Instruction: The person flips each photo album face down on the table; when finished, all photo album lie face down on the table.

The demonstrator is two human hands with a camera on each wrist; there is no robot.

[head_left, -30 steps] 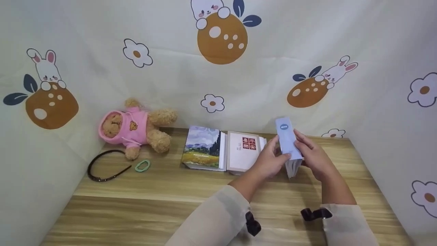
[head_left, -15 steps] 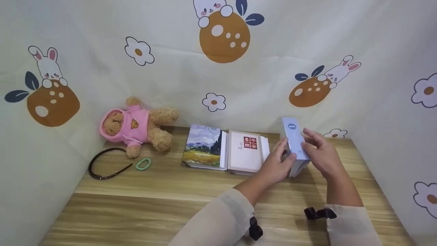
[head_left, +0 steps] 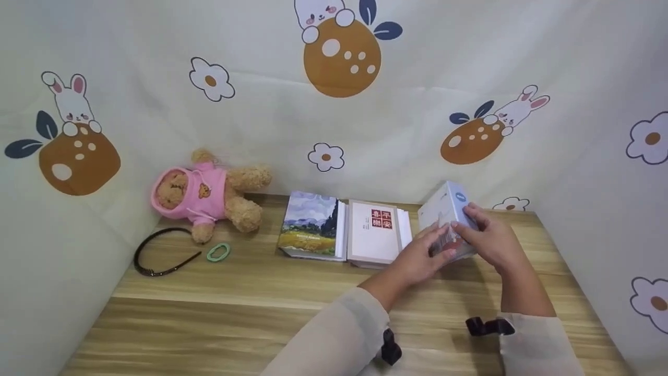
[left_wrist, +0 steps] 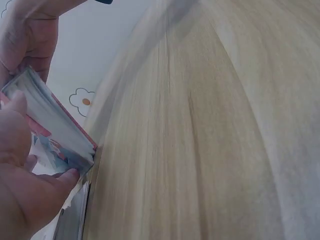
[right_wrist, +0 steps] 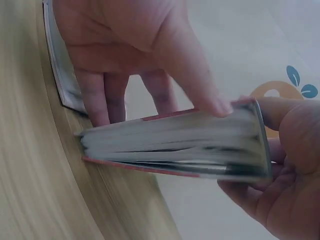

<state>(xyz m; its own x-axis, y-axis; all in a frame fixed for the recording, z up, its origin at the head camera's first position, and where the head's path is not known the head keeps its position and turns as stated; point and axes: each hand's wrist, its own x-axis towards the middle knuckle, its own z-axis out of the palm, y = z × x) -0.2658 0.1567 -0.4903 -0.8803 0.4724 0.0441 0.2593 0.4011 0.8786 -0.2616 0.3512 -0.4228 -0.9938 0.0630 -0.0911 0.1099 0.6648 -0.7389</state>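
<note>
At the right of the head view, a thick photo album (head_left: pixel 436 206) with a pale cover and light blue spine is tilted, its spine toward the right. My left hand (head_left: pixel 422 256) holds its near left side, thumb and fingers on the cover and lower edge. Around the spine edge, my right hand (head_left: pixel 488 237) grips it. The right wrist view shows the page edges of the album (right_wrist: pixel 175 145) between both hands, with its lower end close to the wood. To its left lies an album with red square characters (head_left: pixel 373 230), beside one with a landscape painting cover (head_left: pixel 310 222).
On the left lies a teddy bear (head_left: pixel 203 196) in a pink hoodie. A dark headband (head_left: pixel 138 261) and a green hair tie (head_left: pixel 218 253) sit in front of it. A printed cloth (head_left: pixel 250 130) hangs behind and at the sides of the wooden table (head_left: pixel 235 297).
The blue-spined album has shifted slightly right and turned: its spine faced up before, and now its pale cover shows, leaning left. Both hands moved a little right with it.
</note>
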